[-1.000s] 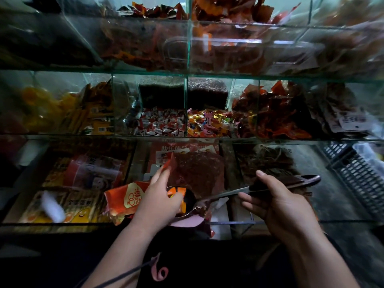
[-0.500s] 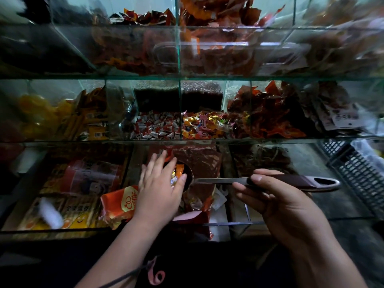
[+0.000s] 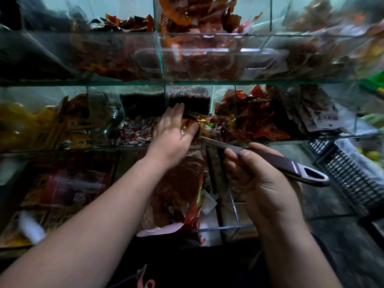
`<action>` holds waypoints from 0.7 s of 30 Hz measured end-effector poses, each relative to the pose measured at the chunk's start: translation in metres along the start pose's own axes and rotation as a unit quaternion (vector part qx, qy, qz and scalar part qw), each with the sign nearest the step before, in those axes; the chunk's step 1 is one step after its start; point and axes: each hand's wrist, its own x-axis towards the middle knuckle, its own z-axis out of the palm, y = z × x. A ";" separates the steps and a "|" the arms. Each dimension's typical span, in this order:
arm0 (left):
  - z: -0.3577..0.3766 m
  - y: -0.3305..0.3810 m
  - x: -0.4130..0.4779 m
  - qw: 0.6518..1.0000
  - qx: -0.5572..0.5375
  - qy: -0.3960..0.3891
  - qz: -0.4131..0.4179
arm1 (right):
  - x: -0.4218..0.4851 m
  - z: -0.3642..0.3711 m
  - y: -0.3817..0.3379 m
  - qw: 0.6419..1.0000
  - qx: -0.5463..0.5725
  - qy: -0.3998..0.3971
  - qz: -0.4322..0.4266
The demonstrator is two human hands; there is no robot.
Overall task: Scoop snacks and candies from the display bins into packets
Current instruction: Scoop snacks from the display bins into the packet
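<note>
Fingers of the right hand [image 3: 268, 183] curl round the scoop [image 3: 278, 162] by its dark handle. Its bowl is hidden behind the left hand [image 3: 173, 132], which lies flat, fingers straight, over the wrapped candies [image 3: 207, 124] in a middle-shelf glass bin [image 3: 211, 100]. A red packet [image 3: 180, 194] lies in the compartment below.

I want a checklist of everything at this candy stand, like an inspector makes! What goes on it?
Surface: glass shelves split into bins, three rows in view.
Job's things: scoop, its bowl hidden under the left hand; mixed bright candies; red-and-white candies.
Clutter: red bag lying in the lower bin.
Hands: left hand flat, fingers straight, over the mixed bright candies; right hand grips the scoop's handle.
Cables: nothing seen.
Surroundings: black crate at the right; dim light.
</note>
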 end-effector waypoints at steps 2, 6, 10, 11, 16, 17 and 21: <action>-0.001 0.000 0.000 0.998 -0.065 0.001 -0.015 | 0.013 0.002 0.002 1.000 0.015 0.020 -0.005; -0.005 -0.013 -0.026 0.981 -0.156 0.101 -0.061 | 0.047 0.002 0.020 0.987 -0.107 0.030 -0.119; 0.001 -0.027 -0.066 0.975 -0.114 0.159 -0.108 | 0.076 -0.001 0.036 0.795 -0.479 -0.143 -0.344; 0.004 -0.030 -0.076 0.980 -0.094 0.135 -0.110 | 0.080 -0.004 0.038 0.741 -0.538 -0.195 -0.352; 0.009 -0.051 -0.102 0.989 0.007 -0.014 -0.148 | 0.070 -0.013 0.028 0.678 -0.581 -0.224 -0.389; 0.007 -0.052 -0.102 0.987 0.010 -0.025 -0.159 | 0.063 -0.013 0.025 0.699 -0.549 -0.211 -0.407; 0.002 -0.056 -0.095 0.984 0.037 -0.057 -0.165 | 0.030 -0.019 0.015 0.774 -0.483 -0.170 -0.372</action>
